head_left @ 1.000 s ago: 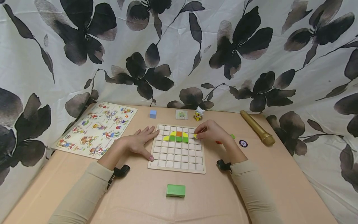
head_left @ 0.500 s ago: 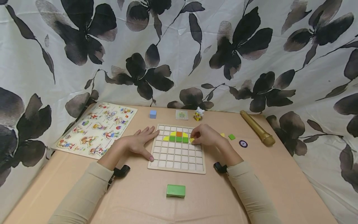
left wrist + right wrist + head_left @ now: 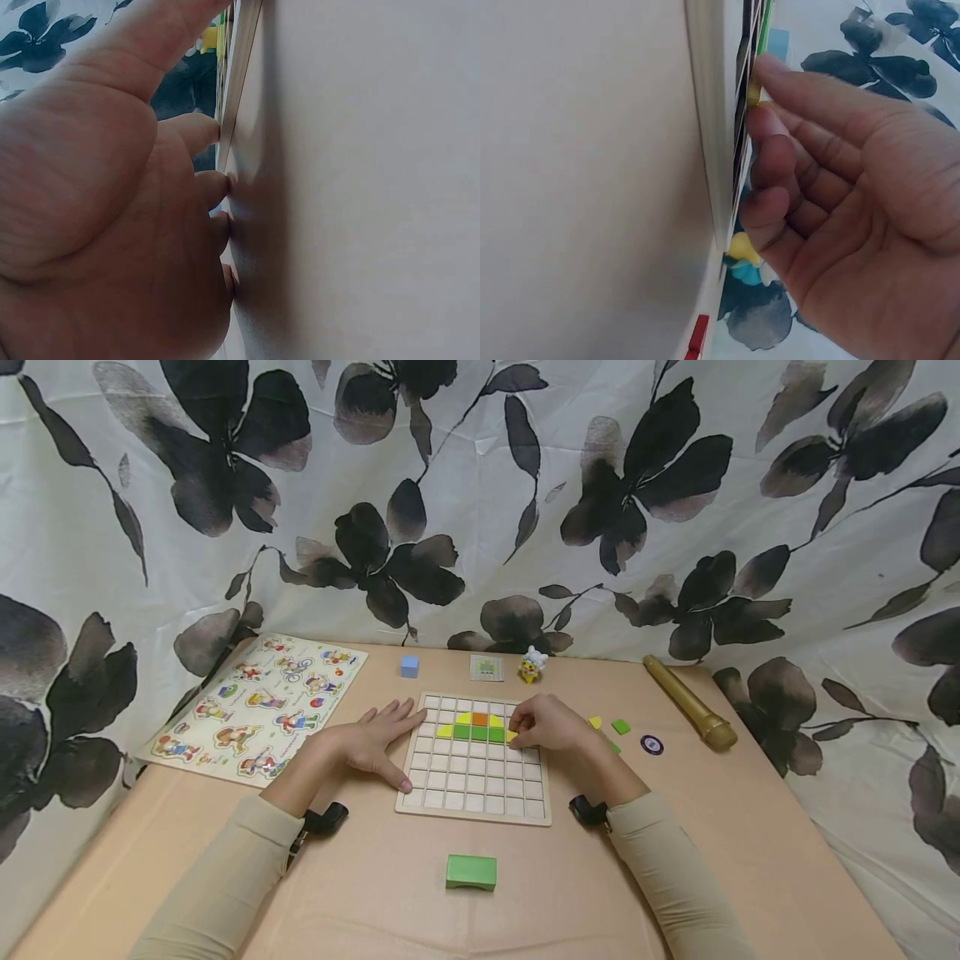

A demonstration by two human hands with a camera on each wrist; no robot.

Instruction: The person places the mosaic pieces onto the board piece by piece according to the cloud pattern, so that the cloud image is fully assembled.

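A square wooden grid board (image 3: pixel 474 783) with pale cells lies in the middle of the table. In its upper part sit green tiles (image 3: pixel 478 734) in a row, an orange tile (image 3: pixel 479 718) above them and yellow pieces at the sides. My right hand (image 3: pixel 553 727) pinches a small yellow tile (image 3: pixel 754 94) between thumb and index finger, at the right end of the green row. Spread with straight fingers, my left hand (image 3: pixel 377 742) rests along the board's left edge; its thumb and fingertips touch the frame in the left wrist view.
Loose green tiles (image 3: pixel 621 727), a yellow piece (image 3: pixel 596 722) and a dark round disc (image 3: pixel 652 745) lie right. Around are a gold microphone-shaped object (image 3: pixel 688 702), picture sheet (image 3: pixel 187 770), blue cube (image 3: pixel 409 667), small pattern card (image 3: pixel 487 668), toy figure (image 3: pixel 532 665) and green block (image 3: pixel 471 872).
My right hand has moved a little left and down with the yellow tile, up to the end of the green row. The left hand stays in place.
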